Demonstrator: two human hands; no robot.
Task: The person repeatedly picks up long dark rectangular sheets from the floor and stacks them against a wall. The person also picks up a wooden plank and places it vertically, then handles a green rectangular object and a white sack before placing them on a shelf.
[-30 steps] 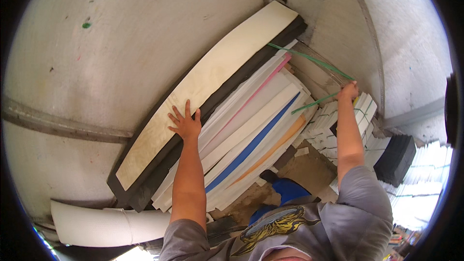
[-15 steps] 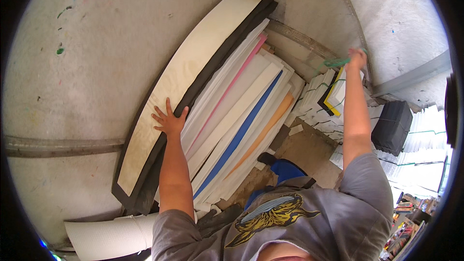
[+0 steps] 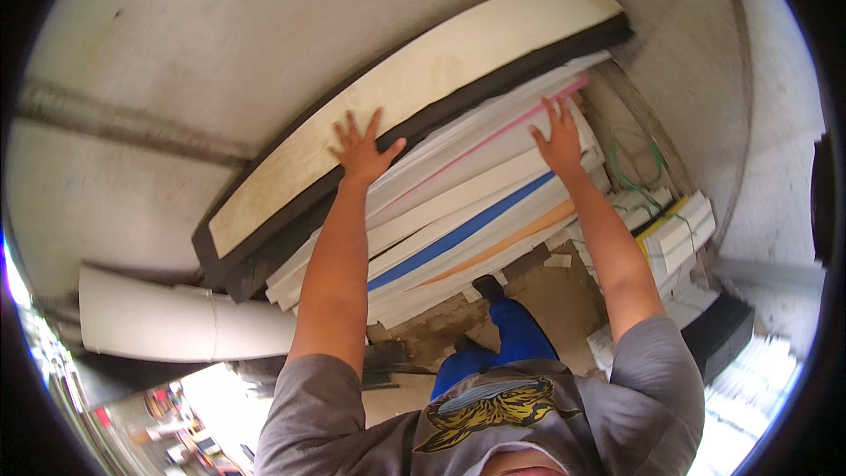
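Observation:
Against the wall leans a long cream-faced panel [image 3: 458, 57] with a thick black foam-like edge [image 3: 493, 84]. My left hand [image 3: 361, 157], its fingers spread, rests at the panel's lower edge, where cream meets black. Over the far right part of a stack of long sheets, mostly white, hovers or rests my right hand [image 3: 561, 139]; contact is hard to judge. Its fingers are stretched out and hold nothing, close to the thin pink sheet [image 3: 502, 130]. Blue [image 3: 467, 227] and orange [image 3: 502, 247] sheets show lower in the same stack. Green strapping [image 3: 641, 181] lies loose right of my right hand.
Strapped bundles of white sheets [image 3: 689, 227] stand at the right, with a black block [image 3: 718, 333] nearer me. A rolled white sheet [image 3: 189, 317] lies at left below the panel. Walls [image 3: 291, 18] rise behind. Offcuts lie on the brown floor [image 3: 538, 291].
My right hand has let go of the green strapping and moved left to the sheet stack. My left hand stays on the panel with fingers spread. The view has turned.

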